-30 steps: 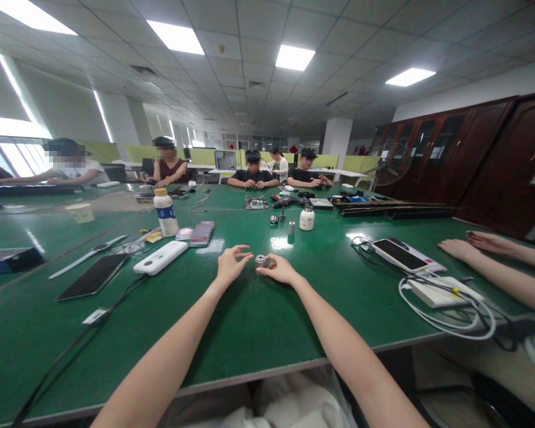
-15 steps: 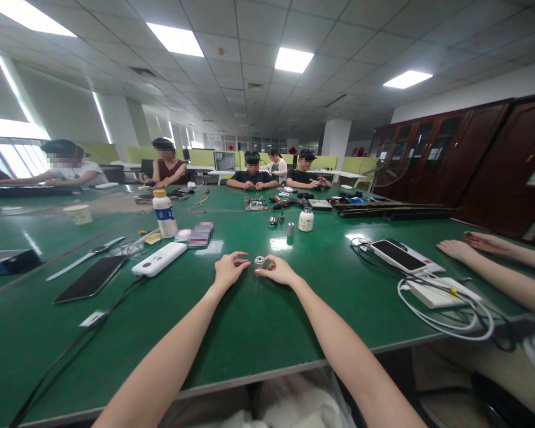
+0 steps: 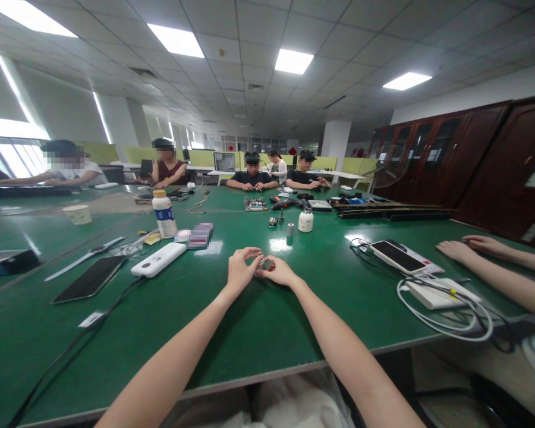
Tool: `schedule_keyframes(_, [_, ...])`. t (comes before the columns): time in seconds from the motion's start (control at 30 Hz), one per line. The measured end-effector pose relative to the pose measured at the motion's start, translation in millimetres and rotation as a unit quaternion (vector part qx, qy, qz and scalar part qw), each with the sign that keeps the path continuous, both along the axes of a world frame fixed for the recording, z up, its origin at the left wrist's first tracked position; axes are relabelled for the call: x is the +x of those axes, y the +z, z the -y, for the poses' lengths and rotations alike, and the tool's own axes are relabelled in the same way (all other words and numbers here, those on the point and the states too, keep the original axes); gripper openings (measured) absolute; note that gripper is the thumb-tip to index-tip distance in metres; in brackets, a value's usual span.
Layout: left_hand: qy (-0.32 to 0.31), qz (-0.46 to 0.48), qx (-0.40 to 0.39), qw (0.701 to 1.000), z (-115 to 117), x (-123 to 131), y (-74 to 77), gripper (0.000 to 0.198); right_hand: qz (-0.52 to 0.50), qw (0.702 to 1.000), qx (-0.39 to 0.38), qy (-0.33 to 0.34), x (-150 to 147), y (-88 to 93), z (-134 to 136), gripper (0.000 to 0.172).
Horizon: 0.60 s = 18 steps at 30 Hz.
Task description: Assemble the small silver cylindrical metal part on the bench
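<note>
A small silver metal cylinder (image 3: 261, 264) sits between my two hands over the green table, largely hidden by the fingers. My right hand (image 3: 280, 273) is closed on its right side, thumb and fingers pinching it. From the left, my left hand (image 3: 242, 268) has its fingers curled over the top of the same piece, with the thumb against its near side. Farther out on the table stand another silver cylinder (image 3: 290, 230), a dark metal fitting (image 3: 281, 216) and a small metal piece (image 3: 273, 222), near a white jar (image 3: 305, 220).
On the left lie a white power bank (image 3: 159, 260) with a cable, a dark tablet (image 3: 89, 279) and a bottle (image 3: 164, 215). To the right are a phone (image 3: 399, 256), a white box (image 3: 443, 292) with coiled cables, and another person's hands (image 3: 457, 249). People sit across the table.
My left hand has moved right and closed onto the metal cylinder, covering more of it. My right hand stays in place holding it.
</note>
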<state>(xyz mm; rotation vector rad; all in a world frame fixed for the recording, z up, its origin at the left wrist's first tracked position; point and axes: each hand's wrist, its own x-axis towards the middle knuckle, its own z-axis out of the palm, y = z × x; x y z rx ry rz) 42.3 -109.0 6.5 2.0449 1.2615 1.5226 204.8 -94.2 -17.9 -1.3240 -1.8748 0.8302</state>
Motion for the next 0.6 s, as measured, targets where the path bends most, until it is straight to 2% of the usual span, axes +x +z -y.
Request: schedule_keyframes(0.6, [-0.042,0.017,-0.039,0.998,-5.7,-2.4,-1.8,0.021,0.018,1.000,0.010,-0.004,0.7,0.8,0.2,0.048])
